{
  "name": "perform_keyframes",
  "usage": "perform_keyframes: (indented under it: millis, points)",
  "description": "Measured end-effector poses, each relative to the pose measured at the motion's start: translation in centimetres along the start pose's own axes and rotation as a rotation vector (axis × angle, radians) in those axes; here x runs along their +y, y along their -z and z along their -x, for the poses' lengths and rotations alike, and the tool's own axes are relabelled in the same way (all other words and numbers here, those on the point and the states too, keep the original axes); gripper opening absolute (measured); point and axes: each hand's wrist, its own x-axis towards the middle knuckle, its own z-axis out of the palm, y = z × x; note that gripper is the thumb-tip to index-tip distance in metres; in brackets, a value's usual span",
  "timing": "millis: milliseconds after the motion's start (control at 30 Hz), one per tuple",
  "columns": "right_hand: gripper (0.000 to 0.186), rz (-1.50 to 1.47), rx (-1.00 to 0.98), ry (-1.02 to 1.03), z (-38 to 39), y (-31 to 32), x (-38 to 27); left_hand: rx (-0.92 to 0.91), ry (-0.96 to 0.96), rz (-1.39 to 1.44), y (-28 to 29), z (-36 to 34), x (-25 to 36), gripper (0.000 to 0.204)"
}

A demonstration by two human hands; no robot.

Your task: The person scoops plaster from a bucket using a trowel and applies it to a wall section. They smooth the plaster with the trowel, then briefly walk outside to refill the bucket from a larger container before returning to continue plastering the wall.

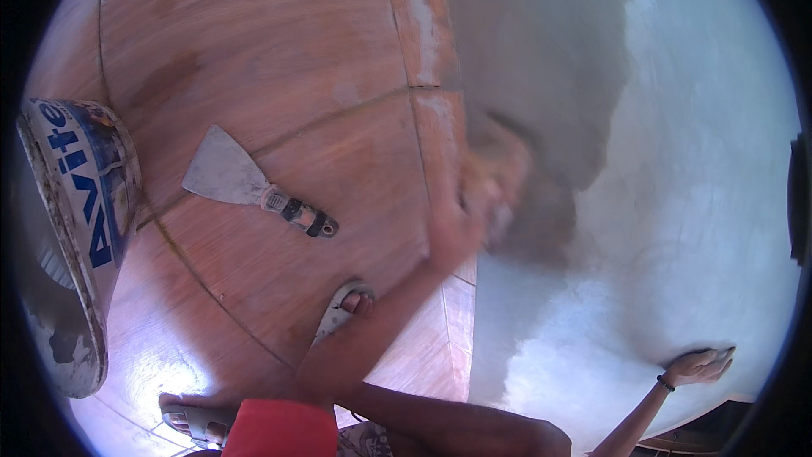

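Note:
My left hand [461, 224] reaches up from the red sleeve to the grey wall surface. Motion blurs it, but its fingers look closed round a tan, yellowish object [486, 178] whose kind I cannot make out. A darker grey patch [541, 59] of the wall lies around and above this hand. At the lower right, my right hand [700, 366], with a dark band at the wrist, rests on the paler part of the wall [677, 228], fingers stretched out. On the reddish tiles, a putty knife [254, 186] with a wide blade and dark handle lies to the left.
A white bucket [118, 203] with a blue label stands at the far left, greyish material inside. My sandalled feet [347, 305] are on the tiled floor [279, 59]. A tile strip [431, 25] with whitish smears runs along the wall's base. A dark object [798, 199] shows at the right edge.

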Motion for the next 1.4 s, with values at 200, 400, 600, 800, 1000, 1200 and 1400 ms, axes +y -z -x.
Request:
perform_keyframes:
  millis: [200,400,600,800,1000,1200,1400]
  points:
    - [0.056,-0.010,-0.001,0.017,0.2,-0.6,0.6,0.104,-0.023,0.156,4.1,-13.7,2.3,0.037]
    - [0.054,-0.044,-0.008,-0.026,0.0,-0.4,-0.4,0.142,0.034,0.276,5.5,-19.1,3.3,0.037]
    - [0.056,-0.035,-0.028,-0.047,0.4,-0.4,0.2,0.066,0.094,0.516,5.0,-19.8,2.6,0.036]
    - [0.050,-0.036,-0.004,0.009,0.2,-0.6,0.8,-0.134,0.250,0.842,5.4,-19.9,1.9,0.037]
    - [0.049,-0.027,0.007,0.006,0.3,-0.6,0.7,-0.125,0.292,0.802,4.6,-20.6,3.7,0.036]
    - [0.048,-0.042,-0.004,-0.061,-0.1,-0.1,-1.4,-0.150,0.194,0.784,3.5,-22.5,1.8,0.038]
    - [0.048,-0.036,0.011,-0.008,-0.4,0.0,-1.2,-0.110,0.110,0.617,2.9,-21.4,0.5,0.043]
